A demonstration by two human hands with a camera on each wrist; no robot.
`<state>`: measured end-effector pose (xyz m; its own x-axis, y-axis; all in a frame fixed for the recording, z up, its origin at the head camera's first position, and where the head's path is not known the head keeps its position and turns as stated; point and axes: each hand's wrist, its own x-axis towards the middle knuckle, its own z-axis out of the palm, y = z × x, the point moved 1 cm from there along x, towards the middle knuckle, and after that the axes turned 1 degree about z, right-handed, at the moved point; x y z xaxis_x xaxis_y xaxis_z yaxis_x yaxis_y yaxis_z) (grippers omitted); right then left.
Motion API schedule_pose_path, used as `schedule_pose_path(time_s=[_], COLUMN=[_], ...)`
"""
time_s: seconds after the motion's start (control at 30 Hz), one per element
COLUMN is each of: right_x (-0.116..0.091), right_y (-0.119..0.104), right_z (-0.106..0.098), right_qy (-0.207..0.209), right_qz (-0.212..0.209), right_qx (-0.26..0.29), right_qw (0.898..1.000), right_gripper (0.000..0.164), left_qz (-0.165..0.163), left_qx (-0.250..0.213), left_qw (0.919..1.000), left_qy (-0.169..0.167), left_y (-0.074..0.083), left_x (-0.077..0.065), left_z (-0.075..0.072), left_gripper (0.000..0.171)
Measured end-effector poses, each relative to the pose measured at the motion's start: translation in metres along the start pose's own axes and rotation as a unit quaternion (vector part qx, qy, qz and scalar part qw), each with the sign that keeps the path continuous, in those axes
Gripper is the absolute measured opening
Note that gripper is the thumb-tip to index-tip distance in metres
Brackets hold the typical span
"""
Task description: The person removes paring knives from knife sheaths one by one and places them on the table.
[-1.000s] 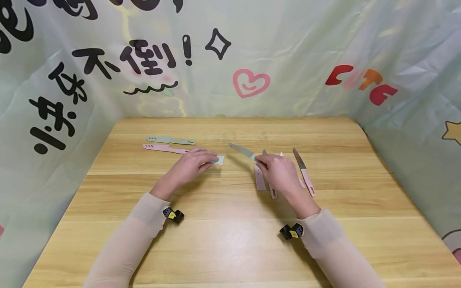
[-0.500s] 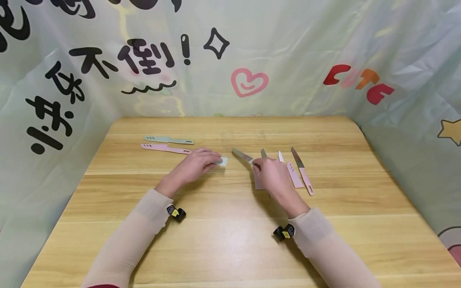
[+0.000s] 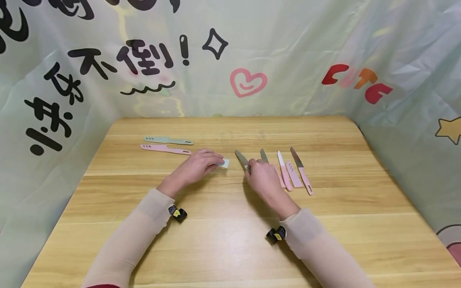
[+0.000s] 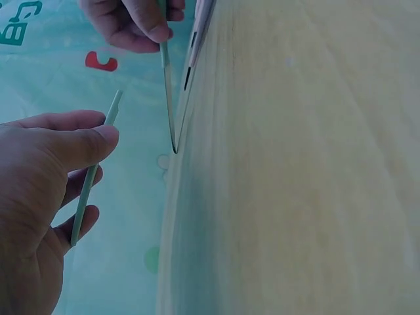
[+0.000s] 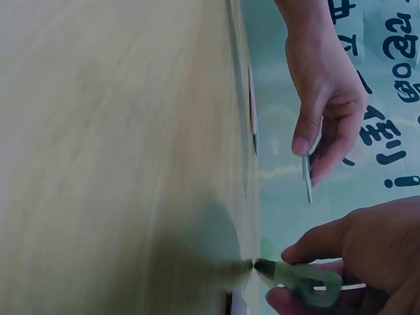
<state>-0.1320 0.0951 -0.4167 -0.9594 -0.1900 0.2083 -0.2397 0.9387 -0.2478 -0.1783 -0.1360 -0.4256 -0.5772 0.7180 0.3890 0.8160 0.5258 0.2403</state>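
My left hand (image 3: pixel 198 165) pinches a pale green blade cover (image 3: pixel 225 163) between thumb and fingers, raised off the table in the left wrist view. To its right, my right hand (image 3: pixel 265 180) grips a knife by its green handle (image 5: pixel 308 282); the grey blade (image 3: pixel 240 157) points away and slightly left, towards the cover but apart from it. Behind the right hand shows another grey blade (image 3: pixel 264 155), its handle hidden. Right of this hand lie a pink knife with a pale blade (image 3: pixel 284 172), a pink blade cover (image 3: pixel 294 175) and a pink knife with a dark blade (image 3: pixel 302 170).
At the back left of the wooden table (image 3: pixel 223 240), a covered green knife (image 3: pixel 168 140) and a covered pink knife (image 3: pixel 165 149) lie side by side, the pink one close to my left hand. A printed curtain (image 3: pixel 288 52) hangs round the table's back and sides.
My right hand has moved left and slightly nearer me with the knife, its blade turning to point more away. More of the pink knives shows. My left hand has shifted slightly right with the cover.
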Motion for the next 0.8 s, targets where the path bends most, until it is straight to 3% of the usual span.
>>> schedule_pose_path(time_s=[0.2,0.43,0.6,0.67,0.8], right_x=[0.002,0.004,0.006,0.007,0.007], right_y=[-0.008,-0.014,-0.015,-0.015,-0.015], right_z=[0.003,0.01,0.012,0.012,0.012], right_qy=[-0.063,-0.095,-0.116,-0.123,-0.126], right_qz=[0.013,0.022,0.03,0.035,0.044], right_qx=[-0.022,-0.035,-0.027,-0.027,-0.031], right_qw=[0.998,0.995,0.992,0.991,0.991], right_gripper=[0.022,0.033,0.066,0.066,0.046], left_qz=[0.009,0.02,0.02,0.016,0.009], left_qx=[-0.001,-0.011,-0.019,-0.019,-0.014], left_qw=[1.0,0.9996,0.9991,0.999,0.9987], left_qy=[-0.002,-0.015,-0.031,-0.038,-0.048], left_y=[0.001,0.002,0.001,0.001,0.0], left_x=[0.002,0.006,0.008,0.008,0.008], left_z=[0.0,0.002,0.004,0.004,0.003], left_gripper=[0.024,0.027,0.029,0.03,0.03])
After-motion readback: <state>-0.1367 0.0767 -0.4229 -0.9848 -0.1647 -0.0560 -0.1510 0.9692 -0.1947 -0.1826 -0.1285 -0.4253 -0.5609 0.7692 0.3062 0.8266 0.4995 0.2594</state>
